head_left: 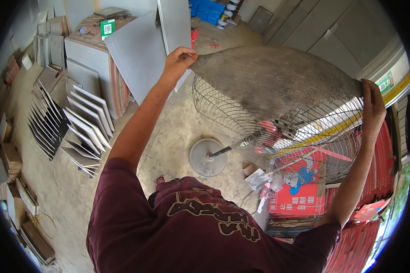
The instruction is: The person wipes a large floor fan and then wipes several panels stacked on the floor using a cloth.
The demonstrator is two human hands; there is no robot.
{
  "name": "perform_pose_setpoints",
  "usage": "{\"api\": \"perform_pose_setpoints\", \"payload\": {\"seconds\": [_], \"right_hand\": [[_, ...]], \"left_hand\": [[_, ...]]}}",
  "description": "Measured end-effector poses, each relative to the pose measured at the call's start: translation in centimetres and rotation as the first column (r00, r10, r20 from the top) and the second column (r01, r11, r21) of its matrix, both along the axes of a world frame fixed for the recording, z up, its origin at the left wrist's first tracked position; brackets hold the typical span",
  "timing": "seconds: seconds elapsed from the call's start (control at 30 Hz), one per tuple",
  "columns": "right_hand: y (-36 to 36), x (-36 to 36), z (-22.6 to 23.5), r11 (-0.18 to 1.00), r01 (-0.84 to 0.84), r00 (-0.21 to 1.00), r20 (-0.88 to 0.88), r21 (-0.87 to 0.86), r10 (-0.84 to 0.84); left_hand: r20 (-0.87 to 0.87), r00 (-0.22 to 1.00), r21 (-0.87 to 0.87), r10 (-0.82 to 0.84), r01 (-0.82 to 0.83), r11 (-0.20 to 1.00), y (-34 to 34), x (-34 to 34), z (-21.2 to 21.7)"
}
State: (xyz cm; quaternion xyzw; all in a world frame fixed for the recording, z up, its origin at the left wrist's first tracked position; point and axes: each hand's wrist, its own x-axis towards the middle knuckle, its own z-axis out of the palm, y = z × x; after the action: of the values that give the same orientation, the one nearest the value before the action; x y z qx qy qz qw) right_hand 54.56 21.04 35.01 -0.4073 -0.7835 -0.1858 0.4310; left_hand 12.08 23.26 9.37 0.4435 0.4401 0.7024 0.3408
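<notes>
A large pedestal fan stands before me, with a round wire guard (pixel 218 107) and a round grey base (pixel 200 159) on the floor. Over the top of the guard lies a dusty grey-brown sheet (pixel 264 75), perhaps cloth or mesh. My left hand (pixel 180 63) pinches its left corner between thumb and fingers. At the sheet's right end, my right hand (pixel 373 102) is closed around the other corner, beside the guard's rim. Both arms are raised and spread wide. Through the wires a red-pink part of the fan's middle (pixel 269 132) shows; the blades are hard to make out.
Red cartons (pixel 300 200) are stacked behind and right of the fan. At left stand a rack of tile samples (pixel 89 116) and large leaning grey panels (pixel 139 54). More boxes (pixel 11 157) line the far left. Blue boxes (pixel 207 9) sit at the back.
</notes>
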Motion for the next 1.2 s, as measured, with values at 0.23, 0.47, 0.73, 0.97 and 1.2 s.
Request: {"api": "perform_pose_setpoints", "payload": {"seconds": [0.23, 0.47, 0.73, 0.97, 1.2], "right_hand": [[0.0, -0.2, -0.2, 0.999, 0.04, 0.999, -0.022, -0.037, -0.041], [-0.2, -0.8, -0.3, 0.996, 0.088, 0.996, -0.011, -0.019, -0.088], [-0.3, 0.0, 0.1, 0.989, 0.135, 0.99, 0.019, 0.061, -0.136], [-2.5, 0.4, 0.5, 0.976, 0.173, 0.985, 0.001, 0.132, -0.175], [-3.3, 5.4, 1.0, 0.968, 0.248, 0.961, -0.124, -0.018, -0.249]], "left_hand": [[0.048, 0.994, -0.102, -0.097, 0.101, 0.99, -1.4, 1.3, -1.1], [0.2, 0.953, -0.103, -0.225, 0.249, 0.963, -2.5, 2.0, -1.9], [0.151, 0.976, -0.107, -0.155, 0.172, 0.979, -2.2, 0.4, -1.5], [0.106, 0.987, 0.01, -0.124, 0.124, 0.992, -3.3, 1.0, 4.4], [0.012, 0.991, 0.14, -0.136, 0.133, 0.981, -2.7, 3.2, 10.1]]}}
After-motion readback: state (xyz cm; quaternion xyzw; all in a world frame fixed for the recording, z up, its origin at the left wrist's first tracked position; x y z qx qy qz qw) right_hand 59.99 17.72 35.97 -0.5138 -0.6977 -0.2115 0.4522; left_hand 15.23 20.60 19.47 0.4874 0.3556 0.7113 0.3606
